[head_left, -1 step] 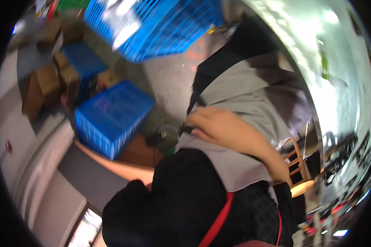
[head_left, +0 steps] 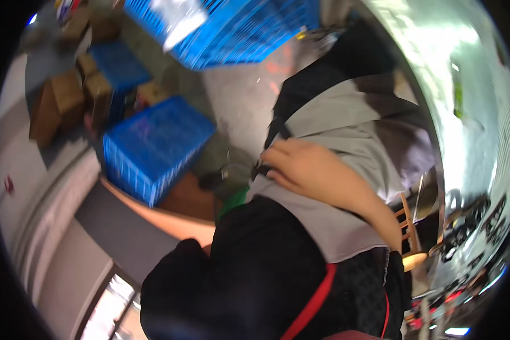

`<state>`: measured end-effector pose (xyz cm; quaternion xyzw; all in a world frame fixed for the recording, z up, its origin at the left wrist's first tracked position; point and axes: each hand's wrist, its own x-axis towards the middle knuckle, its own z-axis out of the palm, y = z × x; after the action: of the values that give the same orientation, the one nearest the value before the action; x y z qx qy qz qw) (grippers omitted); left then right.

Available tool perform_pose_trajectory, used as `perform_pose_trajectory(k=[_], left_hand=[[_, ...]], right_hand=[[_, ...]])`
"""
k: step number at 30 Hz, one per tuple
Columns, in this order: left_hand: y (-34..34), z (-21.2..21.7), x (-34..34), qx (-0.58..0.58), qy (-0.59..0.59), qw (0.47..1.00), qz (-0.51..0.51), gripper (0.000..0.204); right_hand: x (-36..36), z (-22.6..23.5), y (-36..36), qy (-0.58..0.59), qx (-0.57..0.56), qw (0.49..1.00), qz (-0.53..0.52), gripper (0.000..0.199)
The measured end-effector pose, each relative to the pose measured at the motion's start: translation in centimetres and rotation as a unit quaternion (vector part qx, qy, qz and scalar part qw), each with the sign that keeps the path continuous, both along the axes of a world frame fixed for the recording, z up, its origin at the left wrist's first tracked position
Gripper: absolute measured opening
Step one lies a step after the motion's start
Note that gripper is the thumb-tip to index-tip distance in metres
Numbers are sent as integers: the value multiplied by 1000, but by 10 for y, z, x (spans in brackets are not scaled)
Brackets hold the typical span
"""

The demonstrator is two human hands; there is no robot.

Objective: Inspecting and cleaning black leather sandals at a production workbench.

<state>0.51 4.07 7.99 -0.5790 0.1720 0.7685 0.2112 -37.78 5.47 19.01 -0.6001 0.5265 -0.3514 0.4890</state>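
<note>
My right hand [head_left: 303, 164] rests on the grey apron [head_left: 337, 113] at my front, its forearm coming in from the lower right. Its fingers curl in at the apron's left edge, beside a small dark item [head_left: 263, 169] that I cannot make out. On the left, my black sleeve [head_left: 175, 277] bends away, and the left hand itself does not show. A red strap [head_left: 311, 300] runs down over my black top.
An upturned blue crate [head_left: 158, 144] lies to the left, beside cardboard boxes [head_left: 68, 99]. Another blue crate [head_left: 232, 34] holding a whitish plastic bag [head_left: 178, 20] stands ahead. A shiny pale surface [head_left: 464, 113] runs along the right, with a wooden chair [head_left: 408, 226] below it.
The view has shifted slightly, so the crates sit a little higher in the picture. My right hand keeps its place on the apron.
</note>
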Motion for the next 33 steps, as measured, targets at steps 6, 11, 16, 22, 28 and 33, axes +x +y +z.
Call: perform_pose_trajectory(k=[6,11,16,22,28,33], left_hand=[[39,23,-26,-2,45,970,237,60],[49,31,-54,22,82,936,342,62],[52,41,-75,38,106,896,431,63],[46,47,-98,46,131,855,499,65],[27,50,-115,40,141,844,515,67],[0,50,-121,34,149,856,493,68]], right_hand=[[48,-15,-44,82,-63,985,135,22],[57,-30,-69,143,3,958,247,30],[48,-31,-67,150,45,949,274,28],[32,-6,-55,10,88,988,127,26],[6,21,-30,-30,158,987,-12,43],[-20,39,-7,-63,267,960,-55,54]])
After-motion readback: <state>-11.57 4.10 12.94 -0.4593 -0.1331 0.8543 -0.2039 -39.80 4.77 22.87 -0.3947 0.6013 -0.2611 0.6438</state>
